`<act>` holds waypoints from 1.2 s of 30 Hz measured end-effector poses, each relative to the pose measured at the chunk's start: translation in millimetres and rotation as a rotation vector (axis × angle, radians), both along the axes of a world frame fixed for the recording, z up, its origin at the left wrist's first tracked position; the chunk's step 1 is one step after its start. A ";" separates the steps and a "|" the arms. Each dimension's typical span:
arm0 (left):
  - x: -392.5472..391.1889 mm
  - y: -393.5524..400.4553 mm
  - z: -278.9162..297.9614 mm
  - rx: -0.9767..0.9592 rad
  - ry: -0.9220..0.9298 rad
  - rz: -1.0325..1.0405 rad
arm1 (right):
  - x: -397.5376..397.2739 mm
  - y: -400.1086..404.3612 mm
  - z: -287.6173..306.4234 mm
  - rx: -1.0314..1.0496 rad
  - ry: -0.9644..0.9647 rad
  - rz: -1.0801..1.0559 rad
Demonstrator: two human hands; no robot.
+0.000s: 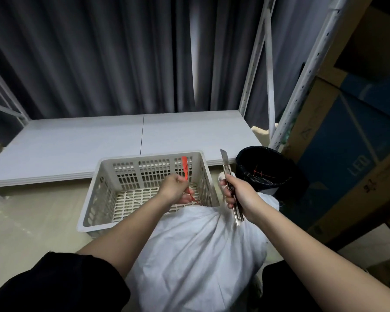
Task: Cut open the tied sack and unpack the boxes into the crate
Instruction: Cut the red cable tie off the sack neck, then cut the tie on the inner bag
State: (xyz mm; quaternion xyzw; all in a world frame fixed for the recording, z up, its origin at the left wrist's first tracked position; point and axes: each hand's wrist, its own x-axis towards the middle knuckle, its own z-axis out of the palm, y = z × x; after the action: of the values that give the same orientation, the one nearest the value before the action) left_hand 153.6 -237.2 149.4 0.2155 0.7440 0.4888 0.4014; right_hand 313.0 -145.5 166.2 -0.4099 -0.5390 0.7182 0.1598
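Left hand (175,186) pinches red tie (185,166), apparently cut off; right hand (239,194) grips knife (227,172). Sack (196,251) unopened, crate (144,190) w/ 0 boxes.

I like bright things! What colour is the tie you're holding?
Red. The tie shows best in the head view, pinched in the left hand.

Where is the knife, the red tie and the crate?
knife (226,164), head view, on the metal blade end.
red tie (185,165), head view, on its flat tail.
crate (92,194), head view, on its left wall.
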 end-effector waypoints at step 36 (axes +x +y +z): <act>90.8 293.4 -104.2 -0.424 0.683 -0.780 | 55.8 240.2 -123.2 0.166 -0.360 -0.449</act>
State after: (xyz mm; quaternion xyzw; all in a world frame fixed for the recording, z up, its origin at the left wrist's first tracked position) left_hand 244.5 56.2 45.2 0.5357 0.7788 0.0463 0.3231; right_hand 368.8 94.7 43.0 -0.6253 -0.5114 0.5341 0.2494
